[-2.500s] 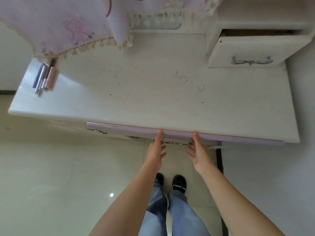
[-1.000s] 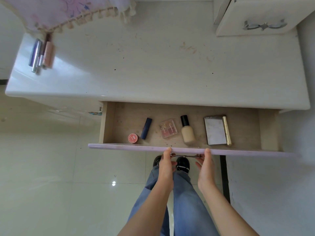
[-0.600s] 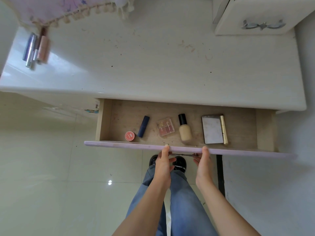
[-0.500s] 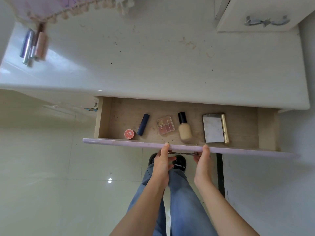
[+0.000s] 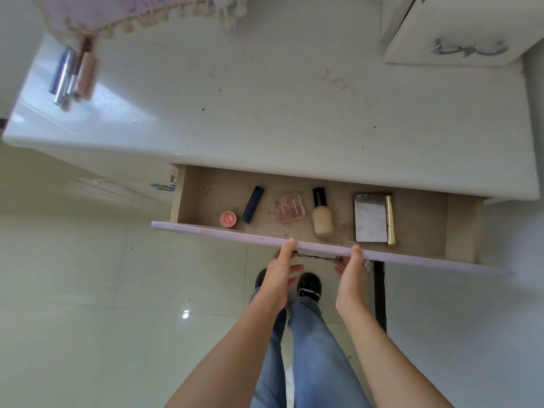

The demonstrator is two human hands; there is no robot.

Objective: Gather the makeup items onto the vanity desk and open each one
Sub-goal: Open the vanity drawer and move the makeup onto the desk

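Makeup items [image 5: 290,207] lie in the open drawer [image 5: 332,248]; my left hand [image 5: 279,275] and right hand [image 5: 350,275] rest half-open, thumbs on its front, holding nothing, steadying it.

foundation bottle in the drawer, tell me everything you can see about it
The foundation bottle is a small, clear-looking bottle filled with beige liquid, topped by a black cylindrical cap that is still on. It lies flat on the bare wooden floor of the open drawer, cap pointing toward the desk, base toward the lilac front. It sits between the eyeshadow palette and the silver compact, touching neither. No hand is on it.
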